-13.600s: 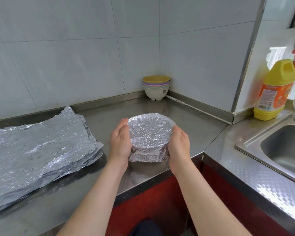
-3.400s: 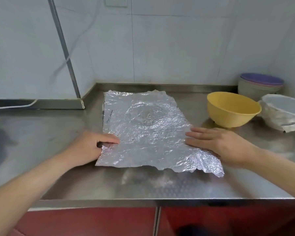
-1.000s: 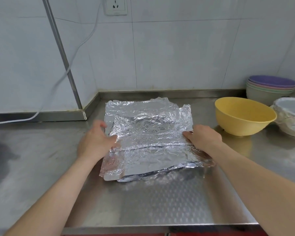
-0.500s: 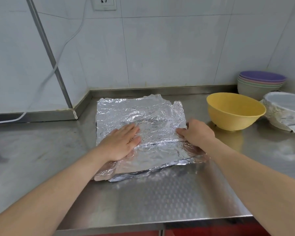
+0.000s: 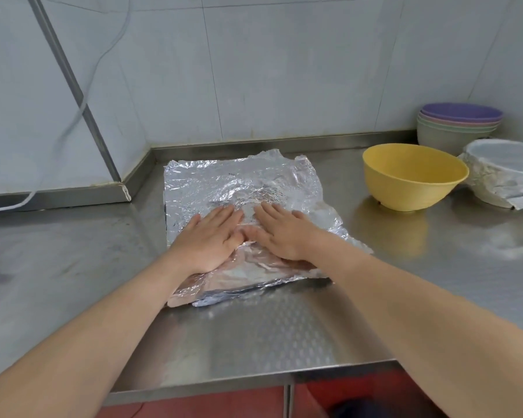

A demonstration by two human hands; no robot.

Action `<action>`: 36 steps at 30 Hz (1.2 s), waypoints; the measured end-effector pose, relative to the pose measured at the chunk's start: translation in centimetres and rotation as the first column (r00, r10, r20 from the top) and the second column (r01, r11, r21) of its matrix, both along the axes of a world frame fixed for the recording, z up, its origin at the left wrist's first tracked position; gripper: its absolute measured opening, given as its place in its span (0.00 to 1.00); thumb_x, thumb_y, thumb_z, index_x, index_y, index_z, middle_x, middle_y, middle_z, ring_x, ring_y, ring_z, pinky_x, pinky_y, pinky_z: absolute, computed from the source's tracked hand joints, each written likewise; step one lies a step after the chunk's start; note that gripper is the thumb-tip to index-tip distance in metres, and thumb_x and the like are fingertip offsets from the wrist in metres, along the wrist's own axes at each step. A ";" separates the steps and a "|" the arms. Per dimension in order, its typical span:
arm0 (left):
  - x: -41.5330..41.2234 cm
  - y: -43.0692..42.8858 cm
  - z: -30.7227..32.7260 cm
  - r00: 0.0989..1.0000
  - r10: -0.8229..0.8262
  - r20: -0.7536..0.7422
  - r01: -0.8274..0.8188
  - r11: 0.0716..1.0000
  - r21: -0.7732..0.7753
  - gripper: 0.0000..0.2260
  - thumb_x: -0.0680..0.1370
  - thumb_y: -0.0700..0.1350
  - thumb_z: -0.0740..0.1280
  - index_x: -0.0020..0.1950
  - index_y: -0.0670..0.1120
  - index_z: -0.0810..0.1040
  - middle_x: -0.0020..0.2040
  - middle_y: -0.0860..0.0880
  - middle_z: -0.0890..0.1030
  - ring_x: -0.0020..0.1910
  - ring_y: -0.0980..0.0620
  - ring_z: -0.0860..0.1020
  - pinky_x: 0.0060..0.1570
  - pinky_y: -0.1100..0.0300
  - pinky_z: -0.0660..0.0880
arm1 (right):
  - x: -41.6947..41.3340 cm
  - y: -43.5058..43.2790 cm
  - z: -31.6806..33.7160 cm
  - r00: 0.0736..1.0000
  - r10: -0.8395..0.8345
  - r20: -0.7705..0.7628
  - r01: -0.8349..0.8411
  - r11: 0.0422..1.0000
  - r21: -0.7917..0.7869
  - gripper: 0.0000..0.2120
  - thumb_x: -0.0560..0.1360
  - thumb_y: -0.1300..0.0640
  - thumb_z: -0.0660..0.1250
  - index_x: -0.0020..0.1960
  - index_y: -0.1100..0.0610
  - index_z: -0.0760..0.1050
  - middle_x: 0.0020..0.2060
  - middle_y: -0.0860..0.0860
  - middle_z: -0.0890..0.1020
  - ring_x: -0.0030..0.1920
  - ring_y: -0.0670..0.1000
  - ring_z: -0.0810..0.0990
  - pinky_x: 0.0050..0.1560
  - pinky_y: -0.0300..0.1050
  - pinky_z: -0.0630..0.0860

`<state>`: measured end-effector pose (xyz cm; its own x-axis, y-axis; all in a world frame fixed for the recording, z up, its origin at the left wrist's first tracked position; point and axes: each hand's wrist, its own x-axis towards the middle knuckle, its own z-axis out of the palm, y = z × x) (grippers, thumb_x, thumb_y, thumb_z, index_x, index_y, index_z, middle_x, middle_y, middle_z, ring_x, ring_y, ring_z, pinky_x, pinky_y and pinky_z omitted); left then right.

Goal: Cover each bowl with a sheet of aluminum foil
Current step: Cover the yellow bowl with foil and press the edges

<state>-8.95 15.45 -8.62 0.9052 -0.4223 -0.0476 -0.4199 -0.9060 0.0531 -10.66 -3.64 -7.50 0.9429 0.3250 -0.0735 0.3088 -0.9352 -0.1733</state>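
stainless steel counter (image 5: 73, 251): both hands, left hand (image 5: 207, 238) and right hand (image 5: 280, 233), lie flat with fingers spread on crinkled silver foil stack (image 5: 239, 182), beside empty yellow plastic bowl (image 5: 414, 176).

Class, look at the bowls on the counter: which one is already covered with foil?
The foil-covered bowl at the far right edge; the yellow bowl beside it stands open, and the stacked bowls behind are bare too.
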 end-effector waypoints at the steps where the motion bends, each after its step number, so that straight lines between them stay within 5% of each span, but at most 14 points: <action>1: 0.0 0.0 0.1 1.000 0.003 -0.007 -0.003 1.000 -0.006 0.27 0.81 0.62 0.39 0.78 0.56 0.41 0.79 0.56 0.41 0.77 0.57 0.40 0.75 0.48 0.41 | 0.0 -0.9 0.0 1.000 -0.023 0.001 0.023 0.999 -0.023 0.37 0.78 0.33 0.39 0.79 0.53 0.43 0.79 0.49 0.44 0.78 0.49 0.43 0.76 0.58 0.46; 10: -0.5 0.5 0.6 0.998 -0.040 -0.045 0.040 0.999 0.013 0.30 0.77 0.67 0.39 0.78 0.60 0.39 0.78 0.58 0.40 0.77 0.57 0.39 0.75 0.49 0.41 | -0.1 -6.9 -0.1 0.975 -0.218 -0.033 0.214 0.974 -0.079 0.33 0.79 0.34 0.37 0.79 0.48 0.41 0.78 0.46 0.40 0.78 0.48 0.40 0.75 0.60 0.44; 14: -0.5 0.8 2.9 0.980 -0.021 -0.197 0.047 0.991 0.127 0.34 0.74 0.70 0.40 0.77 0.59 0.39 0.78 0.57 0.38 0.77 0.55 0.39 0.75 0.47 0.40 | -0.1 -6.7 -0.2 0.975 -0.219 -0.028 0.215 0.972 -0.098 0.32 0.79 0.35 0.39 0.79 0.48 0.41 0.78 0.45 0.40 0.78 0.48 0.40 0.74 0.62 0.44; 19: -0.2 -5.4 4.1 0.991 -0.137 0.004 0.137 0.991 0.009 0.32 0.79 0.66 0.43 0.79 0.51 0.48 0.79 0.50 0.46 0.78 0.52 0.45 0.76 0.49 0.45 | -0.4 -6.7 -0.2 0.973 -0.231 -0.001 0.230 0.969 -0.087 0.35 0.77 0.31 0.39 0.79 0.48 0.41 0.78 0.45 0.41 0.78 0.47 0.41 0.74 0.61 0.45; 29: 0.4 -7.0 1.2 0.986 -0.128 -0.105 0.136 0.988 0.067 0.36 0.75 0.70 0.41 0.79 0.54 0.40 0.79 0.53 0.38 0.77 0.54 0.39 0.75 0.46 0.41 | -0.4 -6.7 -0.4 0.973 -0.230 -0.006 0.228 0.969 -0.096 0.39 0.75 0.27 0.39 0.79 0.47 0.41 0.78 0.44 0.42 0.78 0.47 0.41 0.73 0.61 0.44; 31: 0.8 -6.1 1.4 0.993 -0.091 -0.073 0.091 0.996 -0.004 0.35 0.76 0.69 0.40 0.79 0.53 0.42 0.78 0.53 0.38 0.77 0.54 0.39 0.75 0.47 0.41 | -0.4 -6.8 -0.3 0.974 -0.227 0.009 0.226 0.970 -0.089 0.40 0.74 0.27 0.39 0.79 0.47 0.41 0.78 0.44 0.42 0.78 0.47 0.41 0.73 0.61 0.44; 36: 0.5 -5.0 0.9 0.994 -0.105 -0.017 0.106 0.989 0.101 0.34 0.76 0.69 0.39 0.78 0.55 0.41 0.78 0.54 0.38 0.77 0.54 0.39 0.75 0.46 0.41 | -0.2 -6.8 -0.1 0.973 -0.227 -0.040 0.222 0.971 -0.093 0.43 0.72 0.24 0.40 0.79 0.47 0.41 0.78 0.44 0.41 0.78 0.48 0.42 0.73 0.62 0.45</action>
